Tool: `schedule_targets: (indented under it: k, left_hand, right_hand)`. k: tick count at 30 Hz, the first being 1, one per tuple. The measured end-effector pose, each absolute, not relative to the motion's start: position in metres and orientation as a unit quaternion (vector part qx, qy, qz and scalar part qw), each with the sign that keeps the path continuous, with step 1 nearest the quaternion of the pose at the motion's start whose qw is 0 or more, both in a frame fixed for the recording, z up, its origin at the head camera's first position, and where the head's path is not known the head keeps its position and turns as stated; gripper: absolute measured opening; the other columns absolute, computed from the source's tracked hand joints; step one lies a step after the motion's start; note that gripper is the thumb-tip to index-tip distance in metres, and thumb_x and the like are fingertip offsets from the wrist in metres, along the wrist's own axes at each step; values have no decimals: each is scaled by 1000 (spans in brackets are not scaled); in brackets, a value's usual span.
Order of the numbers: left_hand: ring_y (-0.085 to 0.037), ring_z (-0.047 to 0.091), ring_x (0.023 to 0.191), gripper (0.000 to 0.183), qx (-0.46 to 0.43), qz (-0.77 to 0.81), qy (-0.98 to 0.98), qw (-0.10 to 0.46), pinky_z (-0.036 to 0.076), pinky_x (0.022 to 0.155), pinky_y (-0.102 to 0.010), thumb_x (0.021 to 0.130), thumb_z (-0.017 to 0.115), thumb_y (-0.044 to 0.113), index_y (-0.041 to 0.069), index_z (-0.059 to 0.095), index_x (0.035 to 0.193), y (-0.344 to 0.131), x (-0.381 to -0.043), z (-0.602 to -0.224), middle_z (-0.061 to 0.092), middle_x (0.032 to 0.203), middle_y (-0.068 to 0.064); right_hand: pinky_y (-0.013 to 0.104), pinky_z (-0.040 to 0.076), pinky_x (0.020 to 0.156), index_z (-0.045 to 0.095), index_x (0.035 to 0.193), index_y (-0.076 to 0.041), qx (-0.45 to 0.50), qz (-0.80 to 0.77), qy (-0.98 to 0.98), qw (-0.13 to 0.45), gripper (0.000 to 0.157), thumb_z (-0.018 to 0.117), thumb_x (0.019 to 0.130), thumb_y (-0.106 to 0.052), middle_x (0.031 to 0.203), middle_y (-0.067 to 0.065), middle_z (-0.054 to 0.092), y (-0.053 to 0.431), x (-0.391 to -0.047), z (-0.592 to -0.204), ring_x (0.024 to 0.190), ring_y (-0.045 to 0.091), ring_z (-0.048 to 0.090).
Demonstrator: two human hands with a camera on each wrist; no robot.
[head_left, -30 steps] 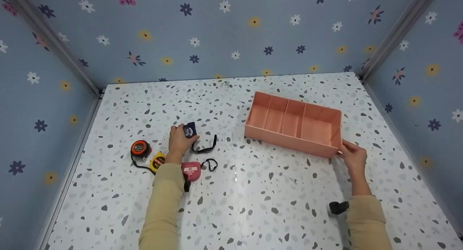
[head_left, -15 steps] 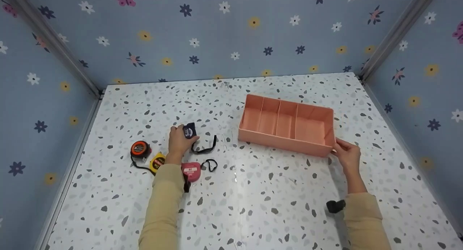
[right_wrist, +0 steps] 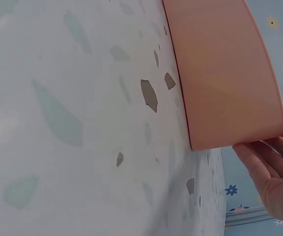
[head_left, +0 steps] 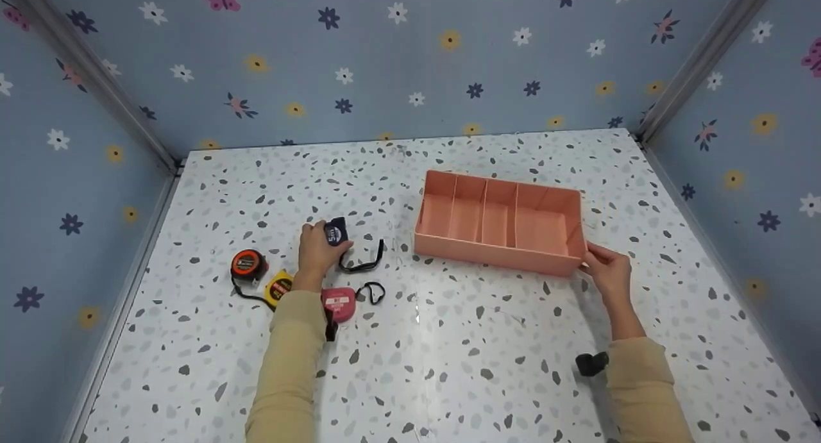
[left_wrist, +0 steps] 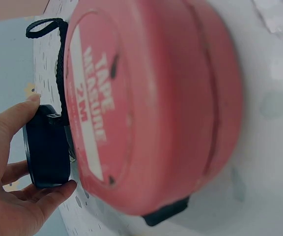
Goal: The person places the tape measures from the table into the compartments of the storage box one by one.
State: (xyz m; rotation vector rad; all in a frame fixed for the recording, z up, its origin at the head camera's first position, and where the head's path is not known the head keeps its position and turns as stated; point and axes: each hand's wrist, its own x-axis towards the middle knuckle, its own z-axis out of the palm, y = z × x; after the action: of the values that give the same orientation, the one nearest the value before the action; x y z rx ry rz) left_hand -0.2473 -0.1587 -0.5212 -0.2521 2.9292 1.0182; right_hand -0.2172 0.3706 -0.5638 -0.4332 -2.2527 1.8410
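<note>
My left hand (head_left: 315,245) holds a dark blue tape measure (head_left: 335,232) marked 5m, pinched between thumb and fingers; its black strap curls to the right. At the near right corner of a pink divided organizer box (head_left: 500,254) is my right hand (head_left: 610,277). In the right wrist view its thumb is at the rim and its fingers lie against the end wall. A pink tape measure (left_wrist: 127,98) fills much of the left wrist view. Left of it in the head view are a yellow tape measure (head_left: 279,287), partly behind the left sleeve, and an orange-and-black one (head_left: 249,264).
The speckled white table (head_left: 462,366) is bounded by flowered blue panels (head_left: 385,58) at the back and both sides. A small black object (head_left: 591,364) sits beside the right sleeve.
The pink organizer box has slid left and turned slightly, with the right hand moving along at its corner. My left hand and the tape measures have stayed in place.
</note>
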Motion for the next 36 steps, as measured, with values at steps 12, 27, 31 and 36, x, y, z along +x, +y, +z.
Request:
schedule_targets:
  k: [12, 27, 31, 36]
  left_hand:
    - [-37, 39, 110, 76, -78, 330, 941, 17, 34, 92, -46, 76, 68, 34, -7, 34, 131, -160, -246, -522, 34, 122, -29]
    - [-37, 40, 109, 75, -74, 323, 944, 11, 33, 94, -44, 76, 68, 33, -8, 36, 129, -159, -247, -522, 36, 120, -29]
    - [-37, 40, 109, 75, -75, 323, 943, 10, 33, 94, -44, 76, 68, 33, -9, 36, 129, -159, -247, -522, 36, 120, -29]
    - [-37, 41, 107, 75, -73, 320, 945, 4, 35, 92, -44, 76, 69, 33, -9, 37, 129, -159, -246, -523, 37, 119, -29]
  right_hand:
    - [22, 51, 61, 60, 112, 0, -138, 629, -756, 118, 39, 67, 79, -19, 102, 13, 63, 374, -233, -588, 82, 11, 62]
    - [24, 51, 66, 52, 114, 13, -123, 622, -771, 67, 36, 58, 83, -5, 108, 25, 57, 325, -203, -507, 84, 16, 63]
    - [24, 51, 67, 51, 115, 13, -118, 622, -772, 56, 36, 57, 85, -5, 110, 26, 56, 323, -204, -505, 85, 15, 62]
    - [27, 50, 71, 50, 117, 12, -105, 608, -786, 50, 35, 53, 87, -6, 114, 30, 51, 320, -206, -506, 90, 20, 61]
